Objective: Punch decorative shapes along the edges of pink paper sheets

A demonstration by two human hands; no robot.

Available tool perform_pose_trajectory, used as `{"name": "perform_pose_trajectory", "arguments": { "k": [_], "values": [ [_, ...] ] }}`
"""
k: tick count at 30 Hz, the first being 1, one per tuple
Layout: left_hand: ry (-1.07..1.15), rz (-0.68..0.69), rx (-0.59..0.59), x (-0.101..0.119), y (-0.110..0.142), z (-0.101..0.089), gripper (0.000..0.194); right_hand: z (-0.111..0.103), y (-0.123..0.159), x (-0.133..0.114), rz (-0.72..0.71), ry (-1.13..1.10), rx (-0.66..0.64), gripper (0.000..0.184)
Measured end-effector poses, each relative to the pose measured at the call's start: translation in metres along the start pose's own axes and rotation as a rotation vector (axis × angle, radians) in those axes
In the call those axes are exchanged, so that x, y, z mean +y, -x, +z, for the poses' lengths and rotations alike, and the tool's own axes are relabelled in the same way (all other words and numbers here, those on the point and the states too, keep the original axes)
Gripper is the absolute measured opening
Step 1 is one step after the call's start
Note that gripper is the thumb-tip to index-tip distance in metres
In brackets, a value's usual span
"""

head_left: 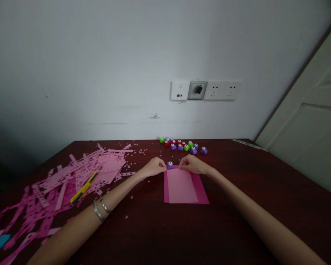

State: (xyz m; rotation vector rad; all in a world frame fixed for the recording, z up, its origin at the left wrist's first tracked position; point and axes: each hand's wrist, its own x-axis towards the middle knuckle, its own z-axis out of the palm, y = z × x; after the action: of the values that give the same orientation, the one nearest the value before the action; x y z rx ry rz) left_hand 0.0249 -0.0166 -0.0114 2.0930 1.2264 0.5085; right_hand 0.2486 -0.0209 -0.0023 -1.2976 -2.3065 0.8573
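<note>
A light pink sheet of paper point(181, 187) lies over a larger magenta sheet point(203, 198), slightly askew, with magenta showing along both sides. At their top edge, toward the left corner, sits a small purple craft punch point(170, 165) with a round white top. My left hand point(154, 166) is closed in a pinch at the magenta sheet's top left corner, just beside the punch. On the punch's other side, my right hand point(193, 164) pinches the top edge of the light pink sheet. The fingertips are small in view, and the punch's slot is hidden.
Several green, red and purple craft punches point(180, 147) stand near the wall. Pink paper scraps point(57, 184) spread over the table's left side, with a yellow utility knife point(84, 188) on them. A patterned strip point(248, 144) lies at the back right. Sockets point(223, 91) are on the wall.
</note>
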Motion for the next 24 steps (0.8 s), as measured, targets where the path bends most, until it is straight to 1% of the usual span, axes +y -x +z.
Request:
{"name": "perform_pose_trajectory", "arguments": {
  "k": [6,13,17,24],
  "values": [
    [0.117,-0.012,-0.048,-0.010,-0.004,0.000,0.018,0.000,-0.001,0.001,-0.010,-0.017,0.005,0.020],
    [0.122,-0.008,-0.044,-0.013,-0.006,0.001,0.021,-0.001,0.001,-0.003,-0.018,-0.007,0.020,0.020],
    [0.094,0.004,-0.036,-0.010,-0.004,0.000,0.022,0.000,0.001,-0.004,-0.008,-0.002,0.025,0.020],
    [0.003,0.008,0.007,0.003,0.002,0.002,0.016,0.001,0.000,-0.001,-0.001,0.004,0.000,0.020]
  ]
}}
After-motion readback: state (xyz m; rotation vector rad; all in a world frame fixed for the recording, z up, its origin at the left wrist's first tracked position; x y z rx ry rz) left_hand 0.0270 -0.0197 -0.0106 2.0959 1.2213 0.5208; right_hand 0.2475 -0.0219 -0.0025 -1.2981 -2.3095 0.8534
